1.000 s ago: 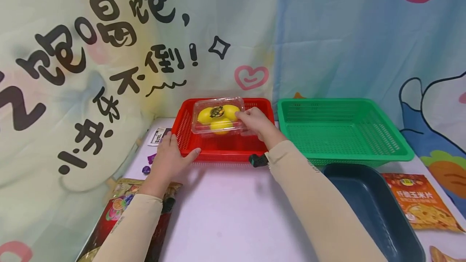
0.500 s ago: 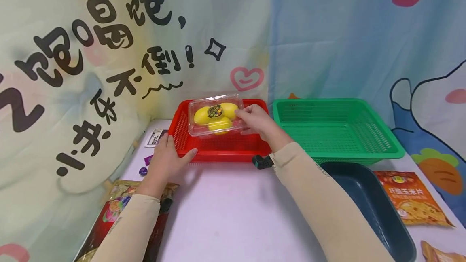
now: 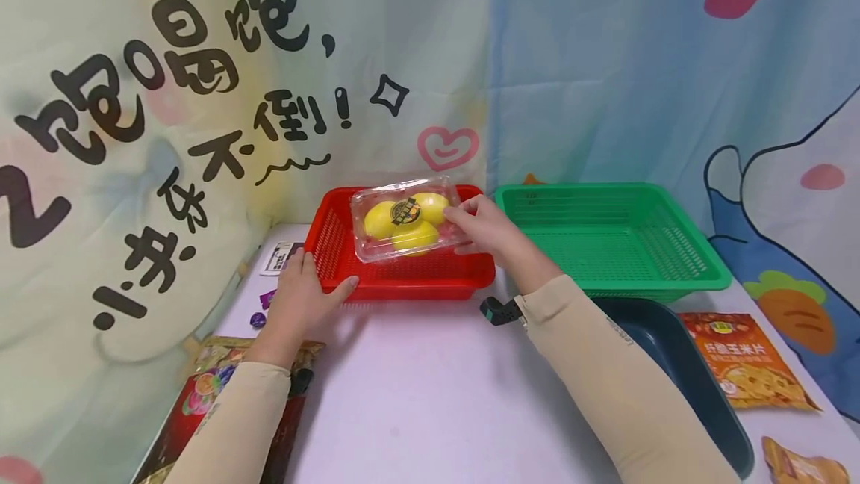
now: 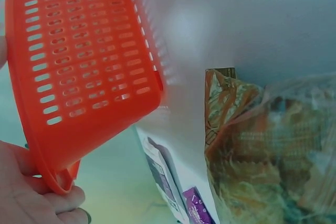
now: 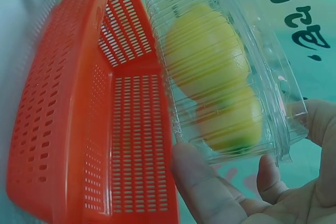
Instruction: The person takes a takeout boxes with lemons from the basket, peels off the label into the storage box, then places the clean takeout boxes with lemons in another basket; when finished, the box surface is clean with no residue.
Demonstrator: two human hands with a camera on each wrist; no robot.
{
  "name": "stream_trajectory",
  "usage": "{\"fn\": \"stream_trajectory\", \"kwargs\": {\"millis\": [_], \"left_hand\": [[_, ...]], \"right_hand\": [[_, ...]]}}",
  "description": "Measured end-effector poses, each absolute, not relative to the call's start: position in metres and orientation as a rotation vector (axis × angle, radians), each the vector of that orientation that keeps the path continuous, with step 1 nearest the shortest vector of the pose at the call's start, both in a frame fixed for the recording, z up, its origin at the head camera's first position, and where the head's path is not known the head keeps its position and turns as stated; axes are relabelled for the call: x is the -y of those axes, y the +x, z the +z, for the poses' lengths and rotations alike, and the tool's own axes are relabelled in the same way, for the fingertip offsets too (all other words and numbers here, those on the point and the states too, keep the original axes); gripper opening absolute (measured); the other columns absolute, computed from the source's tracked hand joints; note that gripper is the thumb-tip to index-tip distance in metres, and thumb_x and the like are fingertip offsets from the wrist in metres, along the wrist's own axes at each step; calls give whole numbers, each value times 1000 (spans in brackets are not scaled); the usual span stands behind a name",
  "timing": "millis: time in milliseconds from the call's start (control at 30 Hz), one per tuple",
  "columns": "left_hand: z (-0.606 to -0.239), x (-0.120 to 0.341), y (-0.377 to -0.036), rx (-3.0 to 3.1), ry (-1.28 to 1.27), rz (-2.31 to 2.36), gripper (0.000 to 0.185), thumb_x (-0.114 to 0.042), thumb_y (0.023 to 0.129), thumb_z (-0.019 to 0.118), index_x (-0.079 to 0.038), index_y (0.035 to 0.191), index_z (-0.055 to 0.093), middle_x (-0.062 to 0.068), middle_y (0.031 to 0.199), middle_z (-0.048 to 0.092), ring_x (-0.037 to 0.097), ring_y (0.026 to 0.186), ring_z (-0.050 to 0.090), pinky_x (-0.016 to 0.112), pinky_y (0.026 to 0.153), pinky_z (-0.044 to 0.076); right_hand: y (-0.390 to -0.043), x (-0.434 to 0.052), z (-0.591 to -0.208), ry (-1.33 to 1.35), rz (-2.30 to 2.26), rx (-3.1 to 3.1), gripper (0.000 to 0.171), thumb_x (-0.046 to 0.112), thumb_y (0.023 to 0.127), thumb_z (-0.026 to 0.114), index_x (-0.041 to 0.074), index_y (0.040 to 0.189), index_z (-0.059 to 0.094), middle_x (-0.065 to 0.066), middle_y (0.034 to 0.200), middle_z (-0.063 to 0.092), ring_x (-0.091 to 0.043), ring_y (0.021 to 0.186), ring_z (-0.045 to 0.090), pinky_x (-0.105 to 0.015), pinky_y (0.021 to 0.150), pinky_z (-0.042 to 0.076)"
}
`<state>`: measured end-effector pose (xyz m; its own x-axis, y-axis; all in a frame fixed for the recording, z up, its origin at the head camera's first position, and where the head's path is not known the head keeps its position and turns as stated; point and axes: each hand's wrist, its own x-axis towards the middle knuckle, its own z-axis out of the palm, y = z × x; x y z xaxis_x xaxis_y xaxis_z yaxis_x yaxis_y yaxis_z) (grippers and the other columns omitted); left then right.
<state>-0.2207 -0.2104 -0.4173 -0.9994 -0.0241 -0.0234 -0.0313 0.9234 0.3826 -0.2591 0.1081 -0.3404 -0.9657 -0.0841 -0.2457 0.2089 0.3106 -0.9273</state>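
My right hand [image 3: 487,228] pinches the right end of a clear plastic box [image 5: 210,77] holding several yellow fruits [image 3: 414,236], with a round dark label on its lid. The box is raised and tilted over the red basket [image 3: 416,291], which shows nothing inside in the right wrist view. At the basket's left front corner, my left hand [image 3: 302,301] grips the rim. In the left wrist view its fingers [image 4: 65,198] curl under the red rim, while the thumb [image 4: 2,51] shows only at the frame's edge.
A green basket [image 3: 605,294] stands to the right, with a dark blue tray [image 3: 672,342] in front of it. An orange snack bag [image 3: 746,361] and a small orange packet [image 3: 802,461] lie at right. A large red-brown bag [image 3: 201,394] and purple candies [image 3: 258,320] are at left.
The fruit box has shifted a little right relative to the red basket and tilted more toward the camera. My left hand stays at the basket corner. The head view has turned slightly right.
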Motion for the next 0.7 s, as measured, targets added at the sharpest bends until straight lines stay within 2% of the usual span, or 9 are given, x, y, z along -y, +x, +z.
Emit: {"fn": "stream_trajectory", "kwargs": {"millis": [300, 467, 567, 700], "left_hand": [[-421, 207, -223, -3088, -44, 599, 116, -68, 92, 63, 8, 163, 14, 30, 171, 14, 51, 156, 21, 70, 103, 51], [-421, 208, -222, -3096, -29, 604, 117, -70, 92, 61, 9, 163, 14, 31, 170, 15, 52, 155, 22, 70, 104, 50], [-420, 208, -221, -3098, -21, 601, 117, -71, 92, 60, 10, 162, 14, 32, 170, 14, 54, 155, 21, 72, 108, 45], [-420, 210, -219, -3107, -8, 598, 118, -73, 93, 58, 12, 162, 14, 33, 170, 12, 55, 156, 19, 73, 113, 39]], "right_hand": [[-239, -122, -340, 53, -1709, -2350, 49, 39, 101, 66, 8, 132, 42, -15, 124, 61, -24, 98, 70, -41, 92, 65], [-224, -126, -341, 63, -1719, -2336, 50, 39, 101, 67, 8, 132, 42, -15, 125, 61, -26, 102, 69, -41, 90, 65], [-216, -129, -343, 47, -1722, -2339, 51, 38, 102, 66, 7, 135, 42, -17, 128, 62, -27, 105, 69, -41, 90, 66], [-206, -134, -348, 26, -1733, -2346, 53, 38, 102, 65, 5, 135, 40, -20, 127, 64, -24, 100, 70, -39, 88, 66]]}}
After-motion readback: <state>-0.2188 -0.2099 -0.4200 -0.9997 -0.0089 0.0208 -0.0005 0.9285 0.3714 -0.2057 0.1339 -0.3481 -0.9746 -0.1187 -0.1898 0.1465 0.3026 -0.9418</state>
